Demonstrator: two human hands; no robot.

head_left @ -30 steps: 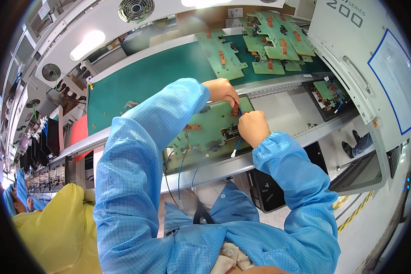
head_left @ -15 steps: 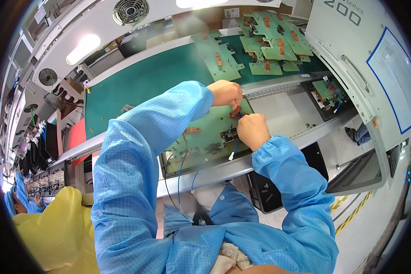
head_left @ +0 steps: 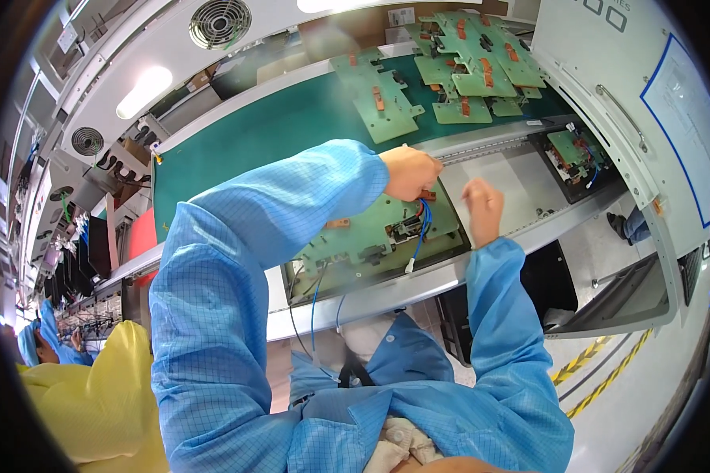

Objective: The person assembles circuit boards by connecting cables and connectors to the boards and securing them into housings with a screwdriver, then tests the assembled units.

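Note:
My left hand is closed, its fingertips on an orange-brown clip of the green fixture board in front of me. Below the clip a bundle of blue wires bends down over black parts, ending in a white connector near the board's front edge. My right hand is raised just right of the board, apart from the wires. Its fingers are curled in, and nothing shows in them. My left sleeve covers part of the board's left side.
More green boards with orange clips are piled at the back right, on a green mat. A rail runs along the front. Another black tray with a small board sits to the right. Someone in yellow is at my left.
My right hand has let go of the blue wires and moved right, leaving them hanging in a bundle. My left hand has shifted slightly right and down over the clip.

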